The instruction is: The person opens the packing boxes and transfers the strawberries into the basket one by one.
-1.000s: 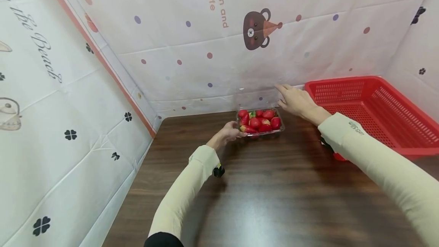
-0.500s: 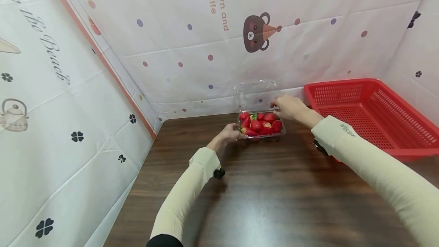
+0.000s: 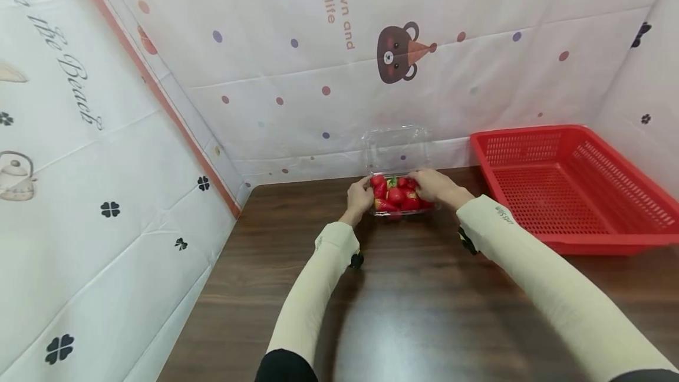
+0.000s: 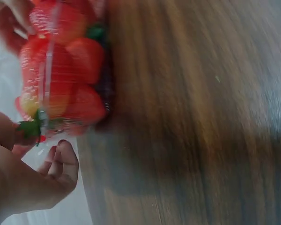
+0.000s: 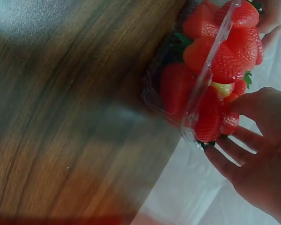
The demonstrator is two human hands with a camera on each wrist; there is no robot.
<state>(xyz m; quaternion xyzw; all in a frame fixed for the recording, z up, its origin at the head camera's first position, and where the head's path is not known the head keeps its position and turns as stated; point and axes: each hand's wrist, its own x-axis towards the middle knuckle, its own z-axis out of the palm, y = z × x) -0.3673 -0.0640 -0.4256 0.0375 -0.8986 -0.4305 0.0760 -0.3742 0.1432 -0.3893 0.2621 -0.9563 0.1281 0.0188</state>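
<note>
A clear plastic punnet (image 3: 383, 213) filled with strawberries (image 3: 395, 195) sits near the wall, its transparent lid (image 3: 395, 145) raised behind it. At the punnet's left end is my left hand (image 3: 359, 198), fingers bent. The left wrist view shows that hand's fingertips by the punnet's corner, close to a strawberry's green leaves (image 4: 30, 126). Blur there hides whether it pinches anything. From the right side my right hand (image 3: 434, 186) reaches over the berries. In the right wrist view its thumb and fingers close around a strawberry (image 5: 230, 123) at the punnet's end.
A red plastic basket (image 3: 583, 239) with perforated sides stands on the right of the brown wooden table (image 3: 414, 305). White printed sheets (image 3: 297, 63) hang behind the table and to both sides.
My right hand has come from the raised lid and the punnet's right edge in over the strawberries. My left hand has shifted from the front left corner up along the left end.
</note>
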